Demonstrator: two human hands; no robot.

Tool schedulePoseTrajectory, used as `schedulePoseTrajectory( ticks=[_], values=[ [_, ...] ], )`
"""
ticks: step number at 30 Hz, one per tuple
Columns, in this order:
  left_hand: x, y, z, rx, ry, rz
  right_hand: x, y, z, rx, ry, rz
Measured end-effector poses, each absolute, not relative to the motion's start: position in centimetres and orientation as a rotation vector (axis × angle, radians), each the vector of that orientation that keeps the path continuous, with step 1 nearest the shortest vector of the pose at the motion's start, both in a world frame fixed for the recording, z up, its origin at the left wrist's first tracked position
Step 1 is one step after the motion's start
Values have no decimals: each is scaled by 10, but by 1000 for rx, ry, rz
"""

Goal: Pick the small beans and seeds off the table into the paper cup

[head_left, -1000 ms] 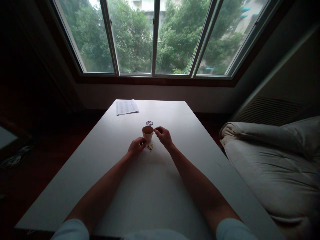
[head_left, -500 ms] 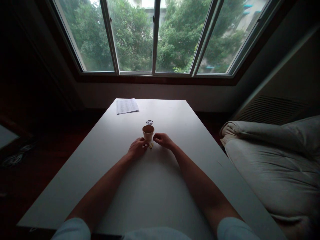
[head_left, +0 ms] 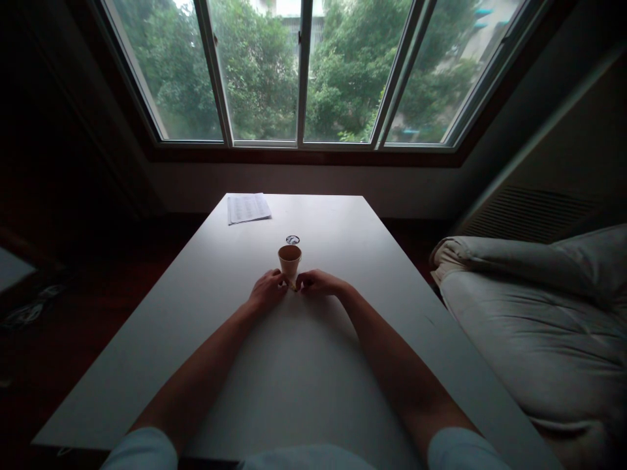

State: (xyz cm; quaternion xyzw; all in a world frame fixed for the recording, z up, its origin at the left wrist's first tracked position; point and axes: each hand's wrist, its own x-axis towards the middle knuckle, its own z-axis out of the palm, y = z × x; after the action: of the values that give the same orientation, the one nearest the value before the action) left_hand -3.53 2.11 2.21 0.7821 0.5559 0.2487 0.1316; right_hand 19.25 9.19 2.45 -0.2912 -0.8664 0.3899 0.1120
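A tan paper cup (head_left: pixel 290 260) stands upright in the middle of the white table (head_left: pixel 294 365), its open top facing me. Close to its near left side is my left hand (head_left: pixel 268 287), fingers curled and fingertips pinched together. On the near right, my right hand (head_left: pixel 319 282) is closed too, thumb and fingers pressed together. Both sets of fingertips meet at a small yellowish thing (head_left: pixel 294 287) on the table just in front of the cup. It is mostly hidden by the fingers and too small to name. Behind the cup lies a flat, dark-rimmed round piece (head_left: pixel 292 239).
Printed paper sheets (head_left: pixel 249 208) lie at the table's far left corner. A padded grey-white sofa (head_left: pixel 529 313) stands along the right side. Beyond the far edge is a wall with a wide window (head_left: pixel 304 78). Cables (head_left: pixel 34 307) lie on the dark floor at left.
My right hand has moved down toward me, from beside the cup to the small yellowish thing, covering more of it. My left hand and the cup have stayed nearly in place.
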Motion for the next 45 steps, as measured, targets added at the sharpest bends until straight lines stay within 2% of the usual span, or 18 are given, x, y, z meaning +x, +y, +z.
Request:
schedulePoseTrajectory(
  ticks=[15, 45],
  values=[
    [-36, 23, 20, 2286, 1658, 697, 184, 82, 20, -768, -2519, 992],
    [-39, 24, 21, 2300, 1687, 716, 175, 82, 12, -959, -2472, 822]
  ],
)
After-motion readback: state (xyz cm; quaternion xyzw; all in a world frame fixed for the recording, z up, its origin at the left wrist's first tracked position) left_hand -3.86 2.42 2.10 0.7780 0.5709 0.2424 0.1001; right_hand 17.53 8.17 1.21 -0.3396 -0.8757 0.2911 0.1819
